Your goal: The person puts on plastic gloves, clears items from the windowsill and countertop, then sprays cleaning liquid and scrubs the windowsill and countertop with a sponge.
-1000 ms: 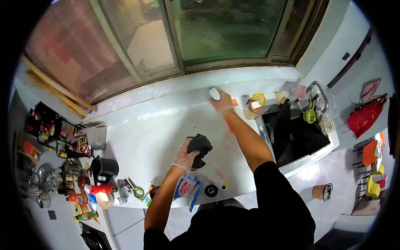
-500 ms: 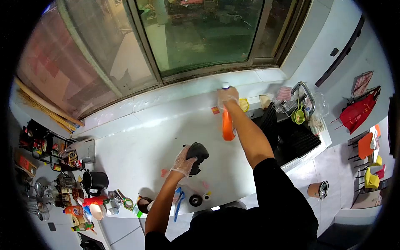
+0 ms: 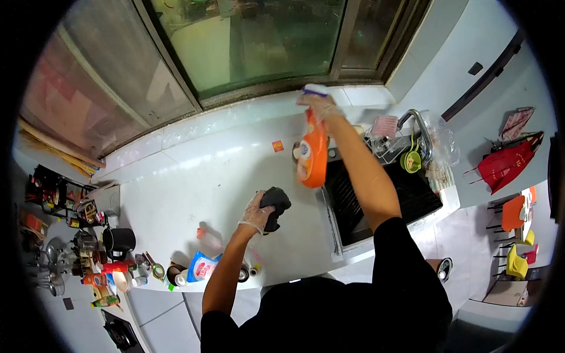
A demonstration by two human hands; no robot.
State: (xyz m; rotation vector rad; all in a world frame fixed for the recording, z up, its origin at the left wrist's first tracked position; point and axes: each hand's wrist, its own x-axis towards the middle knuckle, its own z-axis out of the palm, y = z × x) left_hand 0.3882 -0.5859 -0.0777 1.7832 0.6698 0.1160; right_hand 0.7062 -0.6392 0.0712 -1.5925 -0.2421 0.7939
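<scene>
My left hand (image 3: 257,213), in a clear plastic glove, grips a crumpled dark grey cloth (image 3: 275,207) above the white counter (image 3: 170,194). My right hand (image 3: 322,106), also gloved, is wrapped round the neck of an orange spray bottle (image 3: 313,154) with a white and purple head. The bottle hangs upright in front of the black sink (image 3: 353,206), near its left edge. A small orange-red sticker (image 3: 278,146) lies on the counter left of the bottle.
A blue and white packet (image 3: 202,266) lies by my left forearm. A black pot (image 3: 119,241) and several bottles stand at the left. Behind the sink are a faucet (image 3: 425,132) and a green strainer (image 3: 411,161). A window runs along the back.
My right hand has lifted the orange spray bottle and turned it, so its label shows. My left hand still grips the cloth. The view has shifted to the right.
</scene>
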